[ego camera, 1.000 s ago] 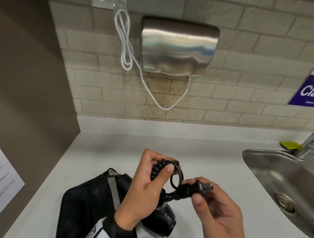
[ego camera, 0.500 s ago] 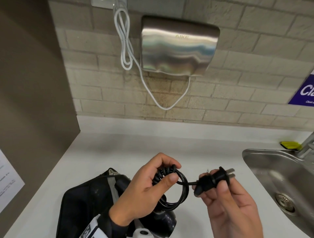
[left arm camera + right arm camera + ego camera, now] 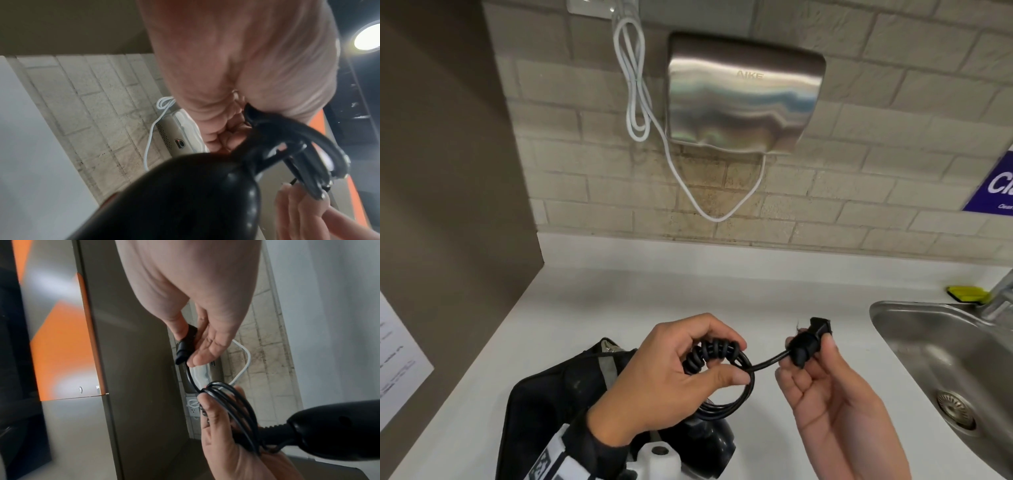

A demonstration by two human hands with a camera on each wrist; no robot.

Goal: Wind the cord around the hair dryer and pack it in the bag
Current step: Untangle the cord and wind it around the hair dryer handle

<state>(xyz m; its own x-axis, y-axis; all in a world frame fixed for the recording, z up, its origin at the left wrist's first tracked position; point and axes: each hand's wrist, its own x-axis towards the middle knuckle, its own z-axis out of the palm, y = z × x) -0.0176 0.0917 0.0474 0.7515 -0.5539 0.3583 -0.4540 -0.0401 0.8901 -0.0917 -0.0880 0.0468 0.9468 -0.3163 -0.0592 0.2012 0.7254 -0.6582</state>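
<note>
My left hand (image 3: 688, 373) grips the coiled black cord (image 3: 717, 354) against the hair dryer's handle, thumb across the loops. The black hair dryer (image 3: 709, 442) hangs below that hand, its body half hidden by my wrist; it shows large in the left wrist view (image 3: 185, 194) and at the right of the right wrist view (image 3: 333, 430). My right hand (image 3: 815, 356) pinches the black plug (image 3: 808, 344) between thumb and fingers, with a short stretch of cord running left to the coil. The black bag (image 3: 551, 411) lies on the counter under my left forearm.
A white counter (image 3: 722, 294) runs to a tiled wall with a steel hand dryer (image 3: 743, 92) and its white cable (image 3: 637, 102). A steel sink (image 3: 945, 370) is at the right, a yellow sponge (image 3: 965, 293) behind it. A brown panel (image 3: 448, 171) closes the left side.
My right hand has drawn the plug out to the right and up, away from the coil, pulling the last stretch of cord straight. My left hand keeps its grip on the loops.
</note>
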